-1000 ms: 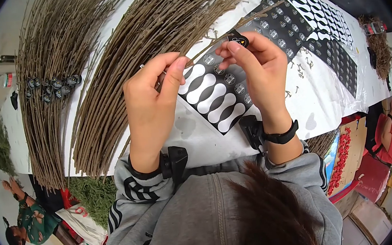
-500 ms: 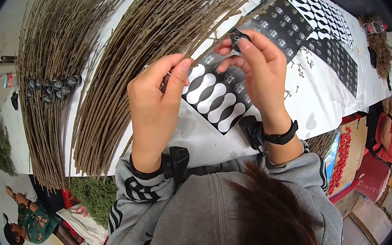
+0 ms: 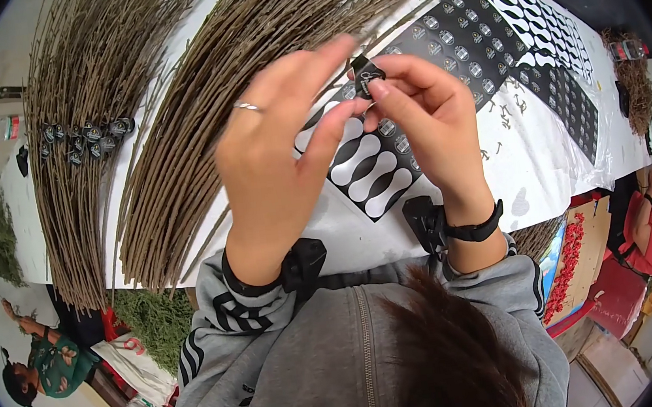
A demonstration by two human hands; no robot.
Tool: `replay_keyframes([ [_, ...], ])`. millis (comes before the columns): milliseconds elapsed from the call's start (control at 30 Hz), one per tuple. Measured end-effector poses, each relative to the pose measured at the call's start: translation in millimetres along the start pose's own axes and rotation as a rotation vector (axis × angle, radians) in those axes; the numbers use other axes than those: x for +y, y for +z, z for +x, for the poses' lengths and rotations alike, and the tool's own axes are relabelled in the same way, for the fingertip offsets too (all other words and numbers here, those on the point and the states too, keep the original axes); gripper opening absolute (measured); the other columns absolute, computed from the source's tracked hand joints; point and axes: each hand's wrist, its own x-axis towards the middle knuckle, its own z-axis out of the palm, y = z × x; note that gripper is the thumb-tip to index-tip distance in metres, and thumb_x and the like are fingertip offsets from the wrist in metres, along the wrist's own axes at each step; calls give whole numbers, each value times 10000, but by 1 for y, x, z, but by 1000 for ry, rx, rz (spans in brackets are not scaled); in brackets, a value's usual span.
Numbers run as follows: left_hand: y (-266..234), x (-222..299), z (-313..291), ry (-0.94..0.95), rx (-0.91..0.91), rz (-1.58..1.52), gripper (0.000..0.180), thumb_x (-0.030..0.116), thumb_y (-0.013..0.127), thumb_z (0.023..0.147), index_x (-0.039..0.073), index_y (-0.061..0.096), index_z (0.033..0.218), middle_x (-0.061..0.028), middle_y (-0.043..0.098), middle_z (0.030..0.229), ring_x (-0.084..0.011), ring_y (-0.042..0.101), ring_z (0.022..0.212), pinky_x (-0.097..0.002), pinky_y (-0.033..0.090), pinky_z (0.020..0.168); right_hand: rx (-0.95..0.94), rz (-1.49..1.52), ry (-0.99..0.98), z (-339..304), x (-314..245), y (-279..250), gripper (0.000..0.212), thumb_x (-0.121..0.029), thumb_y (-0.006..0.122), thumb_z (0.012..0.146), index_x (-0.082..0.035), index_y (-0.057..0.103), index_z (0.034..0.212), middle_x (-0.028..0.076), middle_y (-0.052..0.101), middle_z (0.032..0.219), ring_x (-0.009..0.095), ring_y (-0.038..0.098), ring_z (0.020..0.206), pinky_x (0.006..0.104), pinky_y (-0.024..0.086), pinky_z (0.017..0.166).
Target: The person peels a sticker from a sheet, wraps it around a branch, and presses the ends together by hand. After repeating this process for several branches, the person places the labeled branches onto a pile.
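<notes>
A small black sticker label [image 3: 365, 75] is pinched between the thumb and fingers of my right hand [image 3: 435, 124], close to a thin twig. My left hand [image 3: 275, 133] is beside it, fingers stretched out and slightly blurred, thumb apart and its tip close to the label. The twig runs behind both hands; whether the label is wrapped round it is hidden. Below my hands lies a black sticker sheet [image 3: 370, 169] with white peeled-out shapes. To the left spreads a large bundle of bare brown twigs [image 3: 172, 172].
Another twig bundle [image 3: 70, 230], with several black labels [image 3: 89, 141] round its stems, lies at far left. More label sheets [image 3: 560, 91] are at right on the white-covered table [image 3: 516, 199]. Greenery [image 3: 148, 321] and red berries [image 3: 569, 265] sit below the table edge. Two other people are at the sides.
My left hand has opened from its pinch on the twig and swung its fingers up and right toward the label. My right hand has brought the label slightly left.
</notes>
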Motion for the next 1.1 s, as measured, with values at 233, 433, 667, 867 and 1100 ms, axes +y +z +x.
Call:
replay_keyframes([
  [233, 8, -8, -8, -23, -120, -246, 284, 16, 718, 756, 54, 707, 1037, -94, 666, 994, -148, 632, 781, -260, 518, 679, 62, 11, -257, -1, 5, 9, 190, 18, 595, 890, 13, 520, 1064, 76, 645, 857, 100, 609, 712, 219, 495, 651],
  [433, 6, -3, -9, -17, -96, -205, 285, 13, 739, 733, 51, 714, 1014, -93, 663, 939, -155, 632, 741, -247, 515, 641, 64, -339, -481, 1, 10, 6, 193, 57, 641, 825, 10, 575, 999, 82, 615, 885, 137, 617, 717, 228, 505, 637],
  [667, 6, -8, -13, 55, -37, -215, 266, -30, 737, 706, 48, 725, 959, -77, 657, 904, -137, 617, 682, -222, 492, 583, 174, -666, -736, 7, 2, 2, 237, 110, 711, 676, -2, 639, 871, 92, 587, 849, 179, 603, 707, 245, 497, 592],
  [867, 9, -16, -13, 228, 65, -175, 270, -81, 722, 649, 42, 728, 890, -61, 648, 868, -127, 612, 663, -221, 488, 565, 105, -867, -942, 10, 3, -2, 273, 112, 723, 590, -7, 638, 820, 96, 592, 831, 189, 576, 674, 267, 472, 567],
  [1100, 10, -14, -11, 254, 71, -189, 269, -94, 716, 619, 37, 726, 855, -62, 645, 853, -133, 613, 659, -221, 486, 550, 69, -844, -991, 7, 4, -4, 292, 123, 727, 585, -4, 622, 826, 107, 594, 832, 197, 585, 697, 274, 478, 583],
])
